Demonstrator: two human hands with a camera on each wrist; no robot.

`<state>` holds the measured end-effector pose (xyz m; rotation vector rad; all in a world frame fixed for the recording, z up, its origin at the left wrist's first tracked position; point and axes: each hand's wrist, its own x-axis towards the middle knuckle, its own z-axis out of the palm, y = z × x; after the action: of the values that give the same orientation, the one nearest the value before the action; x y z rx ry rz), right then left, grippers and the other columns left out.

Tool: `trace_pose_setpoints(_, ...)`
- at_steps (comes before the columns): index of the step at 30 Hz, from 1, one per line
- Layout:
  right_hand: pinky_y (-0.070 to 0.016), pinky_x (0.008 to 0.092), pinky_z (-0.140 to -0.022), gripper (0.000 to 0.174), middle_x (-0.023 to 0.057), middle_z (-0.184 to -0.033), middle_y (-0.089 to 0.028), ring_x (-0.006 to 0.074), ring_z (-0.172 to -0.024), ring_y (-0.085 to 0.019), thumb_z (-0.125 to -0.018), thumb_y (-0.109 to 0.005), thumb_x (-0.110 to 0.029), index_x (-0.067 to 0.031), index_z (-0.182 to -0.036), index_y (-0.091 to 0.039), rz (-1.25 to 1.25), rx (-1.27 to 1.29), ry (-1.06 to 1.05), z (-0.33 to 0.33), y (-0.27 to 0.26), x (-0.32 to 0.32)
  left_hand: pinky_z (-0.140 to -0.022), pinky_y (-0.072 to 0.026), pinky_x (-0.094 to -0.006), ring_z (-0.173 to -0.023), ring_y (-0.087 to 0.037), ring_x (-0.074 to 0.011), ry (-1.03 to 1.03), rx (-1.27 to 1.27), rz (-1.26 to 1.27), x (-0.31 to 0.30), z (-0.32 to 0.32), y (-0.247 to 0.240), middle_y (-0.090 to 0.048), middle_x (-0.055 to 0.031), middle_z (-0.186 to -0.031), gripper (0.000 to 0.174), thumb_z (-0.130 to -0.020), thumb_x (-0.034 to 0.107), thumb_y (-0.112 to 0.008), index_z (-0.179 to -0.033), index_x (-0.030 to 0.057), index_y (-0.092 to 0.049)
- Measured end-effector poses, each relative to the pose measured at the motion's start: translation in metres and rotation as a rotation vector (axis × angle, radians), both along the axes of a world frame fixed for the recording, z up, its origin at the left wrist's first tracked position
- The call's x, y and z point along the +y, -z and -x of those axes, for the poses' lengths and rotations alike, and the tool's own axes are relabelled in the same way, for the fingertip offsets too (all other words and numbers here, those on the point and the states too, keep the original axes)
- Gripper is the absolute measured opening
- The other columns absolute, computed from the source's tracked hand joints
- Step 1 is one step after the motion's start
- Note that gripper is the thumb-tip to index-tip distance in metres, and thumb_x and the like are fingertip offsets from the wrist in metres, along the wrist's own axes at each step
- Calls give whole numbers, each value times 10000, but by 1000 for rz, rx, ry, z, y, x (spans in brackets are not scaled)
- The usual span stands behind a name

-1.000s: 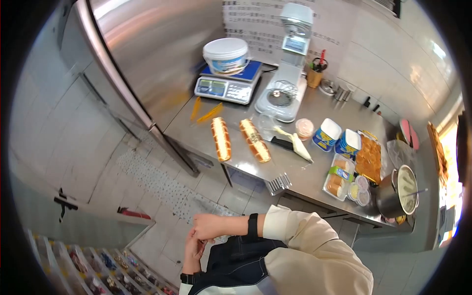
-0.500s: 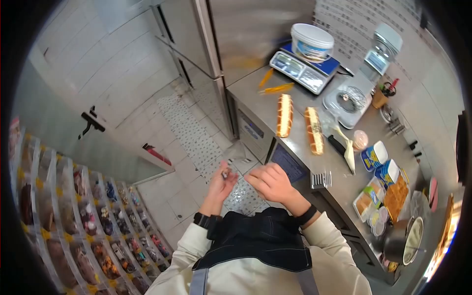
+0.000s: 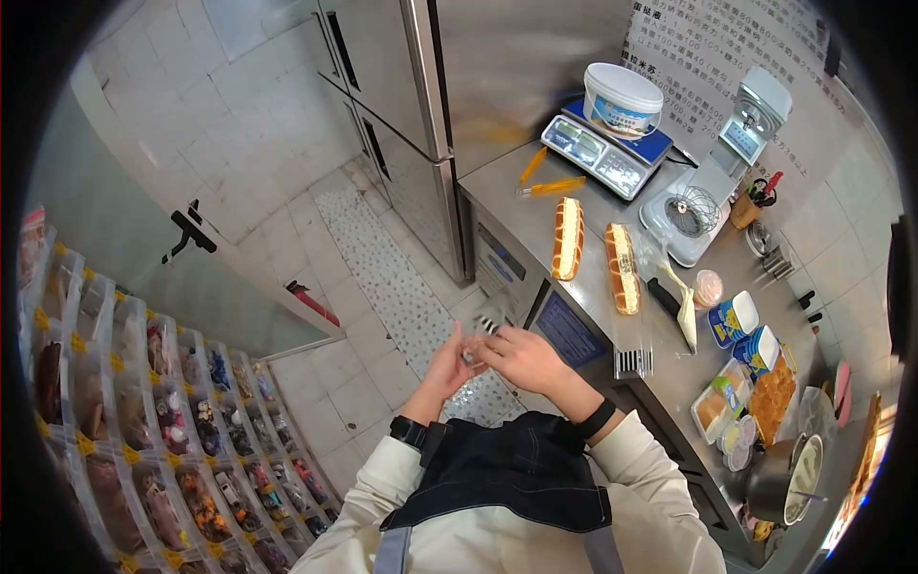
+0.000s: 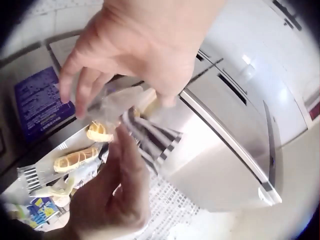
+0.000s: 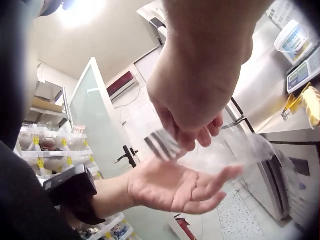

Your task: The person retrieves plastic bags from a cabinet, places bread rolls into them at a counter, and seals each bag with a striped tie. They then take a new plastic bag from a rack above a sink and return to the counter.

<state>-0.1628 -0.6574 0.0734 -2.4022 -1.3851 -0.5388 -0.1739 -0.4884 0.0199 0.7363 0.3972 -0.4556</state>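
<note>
Clear plastic bag [image 5: 235, 147] w/ striped edge, pinched by right hand [image 5: 197, 90], left hand [image 5: 175, 187] open-palmed beneath, bag contents unclear

Open floor [image 3: 287, 249] lay free at eleven o'clock from the left hand [image 3: 448, 368], the counter [image 3: 516, 206] blocked two o'clock, and shelves [image 3: 143, 402] crowded eight.

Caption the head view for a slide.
The right hand pinches a clear striped bag by the left hand, beside a steel counter bearing two bread loaves.

The right hand [image 4: 145, 45] covers part of the clear striped bag [image 4: 150, 140]; print on the wall notice [image 3: 712, 48] is unreadably small.
</note>
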Motion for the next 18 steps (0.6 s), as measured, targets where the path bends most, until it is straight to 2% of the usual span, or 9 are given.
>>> trace_pose_setpoints(2, -475, 282, -644, 247, 37, -831, -579, 182, -787, -551, -685, -552, -162, -68, -911, -588, 114, 46, -63, 0, 3, -3, -682, -477, -337, -796, -581, -169, 230, 92, 87, 11, -2, -6, -586, -57, -900, 432, -845, 409, -568, -1062, 41, -510)
trace_pose_setpoints(3, -475, 280, -651, 208, 30, -796, -572, 183, -785, -548, -683, -548, -155, -68, -867, -588, 113, 21, -118, 2, 4, -3, -682, -477, -337, -796, -581, -169, 228, 93, 92, 10, -2, 0, -586, -57, -900, 432, -845, 409, -568, -1062, 41, -510)
trace_pose_setpoints(5, -475, 278, -658, 170, 23, -760, -565, 185, -783, -545, -681, -545, -147, -67, -823, -589, 117, 0, -180, 5, 5, -3, -719, -513, -330, -805, -605, -177, 170, -21, -241, 9, -4, 21, -590, -98, -1008, 374, -851, 311, -572, -1081, 19, -527)
trace_pose_setpoints(9, -473, 280, -659, 116, 32, -738, -553, 186, -767, -541, -662, -542, -135, -60, -749, -561, 132, -60, -169, 13, -13, -8, -711, -488, -364, -868, -563, -164, 215, -113, -403, 24, -23, 46, -584, -65, -901, 368, -826, 226, -591, -1123, 33, -491)
trace_pose_setpoints(11, -471, 282, -654, 106, 35, -719, -542, 188, -763, -539, -654, -543, -134, -56, -725, -548, 121, -46, -141, 13, -19, -18, -778, -474, -379, -888, -549, -162, -155, -80, 14, 45, -33, 69, -585, -73, -914, 279, -828, 167, -572, -1058, 17, -525)
trace_pose_setpoints(12, -469, 286, -640, 110, 38, -696, -526, 195, -741, -537, -644, -546, -135, -53, -717, -539, 73, -86, -105, 12, -20, -26, -778, -474, -379, -888, -549, -162, -160, -83, 13, 60, -38, 87, -585, -73, -914, 279, -828, 167, -572, -1058, 17, -525)
trace_pose_setpoints(14, -466, 289, -625, 114, 41, -674, -509, 201, -720, -535, -634, -549, -135, -51, -709, -530, 24, -136, -66, 11, -21, -39, -857, -445, -414, -922, -548, -189, -446, -88, 434, 80, -42, 109, -591, -96, -974, 248, -871, 204, -498, -999, -3, -540)
trace_pose_setpoints(16, -473, 302, -614, 119, 47, -634, -480, 217, -662, -529, -618, -555, -134, -56, -701, -520, 13, -106, 44, 16, -20, -52, -876, -434, -433, -947, -545, -202, -517, -25, 527, 77, -33, 106, -588, -106, -1008, 286, -883, 246, -475, -999, -8, -536)
trace_pose_setpoints(18, -475, 315, -587, 146, 55, -631, -495, 226, -605, -526, -625, -561, -105, -52, -760, -555, -65, -63, 45, 14, -15, -53, -894, -424, -452, -971, -541, -214, -587, 48, 617, 65, -19, 75, -586, -117, -1042, 329, -895, 288, -451, -999, -13, -533)
